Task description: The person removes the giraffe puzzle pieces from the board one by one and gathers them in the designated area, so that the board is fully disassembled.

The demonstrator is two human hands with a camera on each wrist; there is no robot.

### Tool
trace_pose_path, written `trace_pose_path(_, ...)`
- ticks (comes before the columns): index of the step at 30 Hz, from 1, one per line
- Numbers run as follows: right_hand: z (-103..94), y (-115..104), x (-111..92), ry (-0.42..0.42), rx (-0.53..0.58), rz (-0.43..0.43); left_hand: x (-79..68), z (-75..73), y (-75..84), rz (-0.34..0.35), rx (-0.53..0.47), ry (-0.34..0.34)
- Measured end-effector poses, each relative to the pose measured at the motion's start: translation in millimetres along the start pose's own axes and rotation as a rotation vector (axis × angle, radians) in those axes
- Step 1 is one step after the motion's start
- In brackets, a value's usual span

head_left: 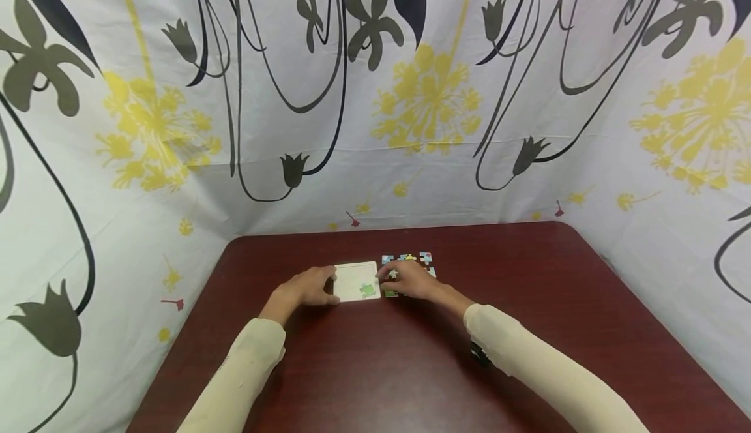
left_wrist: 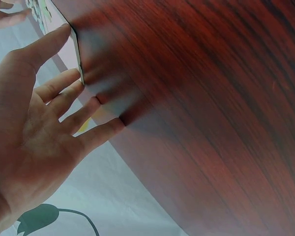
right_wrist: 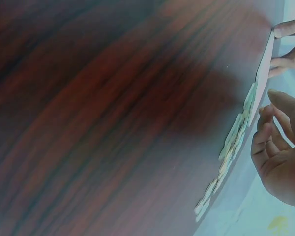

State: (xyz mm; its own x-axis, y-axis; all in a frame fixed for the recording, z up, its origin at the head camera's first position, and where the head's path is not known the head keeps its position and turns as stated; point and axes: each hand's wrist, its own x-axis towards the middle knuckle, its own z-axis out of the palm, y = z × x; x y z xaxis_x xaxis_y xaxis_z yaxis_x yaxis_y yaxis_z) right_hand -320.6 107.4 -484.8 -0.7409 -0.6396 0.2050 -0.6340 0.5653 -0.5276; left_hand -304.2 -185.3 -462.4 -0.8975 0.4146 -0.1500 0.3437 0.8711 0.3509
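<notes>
A shallow white puzzle tray [head_left: 350, 278] lies on the table, with one green jigsaw piece [head_left: 367, 289] in its lower right corner. The thumb and fingertips of my left hand [head_left: 309, 285] touch the tray's left edge, fingers mostly straight and spread in the left wrist view. Just right of the tray, my right hand [head_left: 409, 278] hovers over a group of jigsaw pieces [head_left: 425, 258] and partly hides them. In the right wrist view its thumb and index fingertip stand slightly apart, the other fingers loosely bent. No piece shows between them.
The dark red wood-grain table [head_left: 375, 361] carries the tray and pieces near its far side. White cloth [head_left: 352, 126] with printed flowers hangs behind it and on both sides. A dark object [head_left: 479, 353] shows under the right sleeve.
</notes>
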Motion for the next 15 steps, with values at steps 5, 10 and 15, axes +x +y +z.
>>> trace_pose_path(5,6.3,-4,9,-0.033,-0.015,0.017,0.6,-0.7,1.3,-0.003,-0.003,-0.004)
trace_pose_path(10,11.6,-8,15,-0.042,-0.021,-0.015,1.7,-0.8,1.3,-0.009,0.0,-0.006)
trace_pose_path(15,16.7,-13,18,-0.058,-0.047,-0.03,2.4,1.1,-1.8,-0.01,-0.003,-0.008)
